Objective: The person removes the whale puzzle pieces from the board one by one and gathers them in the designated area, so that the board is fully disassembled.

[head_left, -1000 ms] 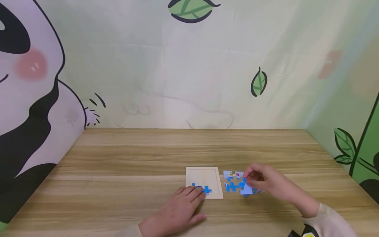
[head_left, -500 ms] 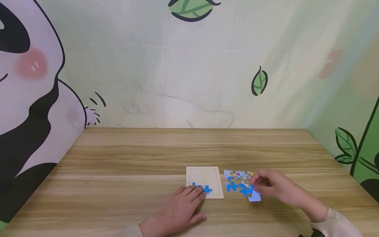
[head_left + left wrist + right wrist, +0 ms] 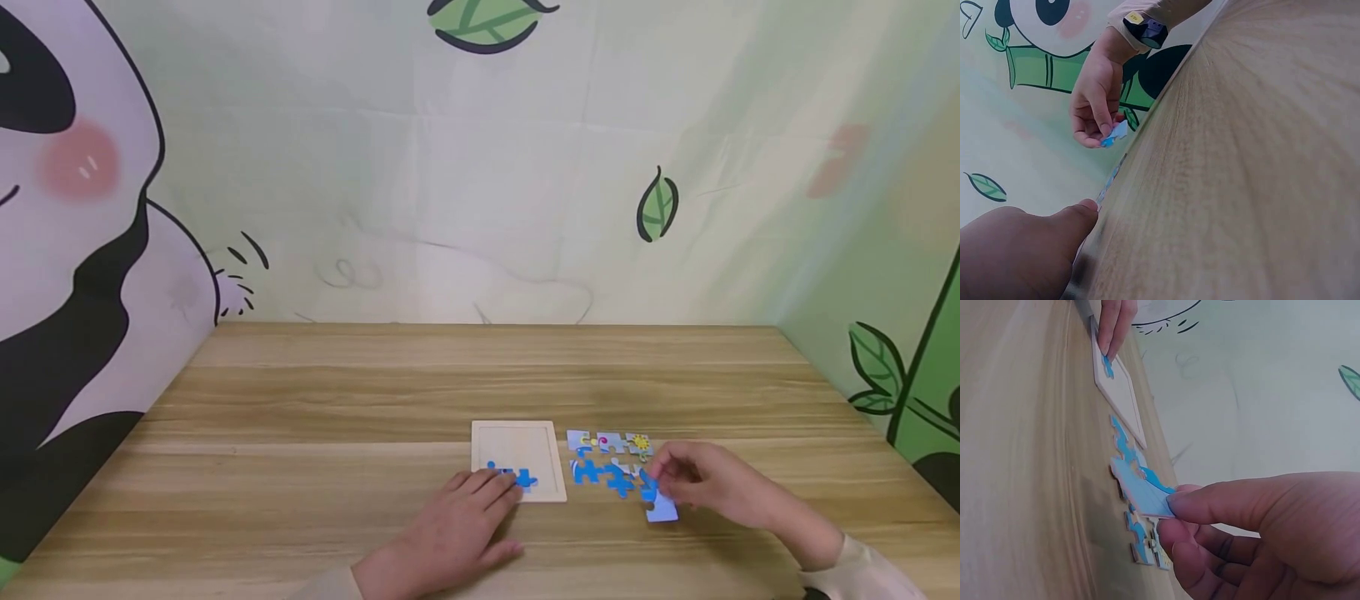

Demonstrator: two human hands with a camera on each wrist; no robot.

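My right hand point(image 3: 708, 483) pinches a light-blue jigsaw puzzle piece point(image 3: 1141, 490) between thumb and fingers, raised over the loose pieces at the right. In the left wrist view that hand shows the piece point(image 3: 1117, 132) above the table. My left hand point(image 3: 453, 521) lies with relaxed fingers on the near left part of a pale wooden puzzle tray point(image 3: 517, 442). Its fingertips rest over blue puzzle pieces point(image 3: 525, 480) inside the tray, partly covering them. Right of the tray lie several loose pieces, among them a blue one point(image 3: 587, 472) and one with a yellow sun point(image 3: 639, 442).
A wood-grain table point(image 3: 337, 392) carries everything. Behind it rises a wall point(image 3: 450, 167) printed with leaves and a panda. A black device with a yellow mark point(image 3: 1145, 29) is strapped to the right wrist.
My right hand has moved to the right and a little nearer with the held puzzle piece, uncovering the sun piece. The left hand has stayed in place on the tray.
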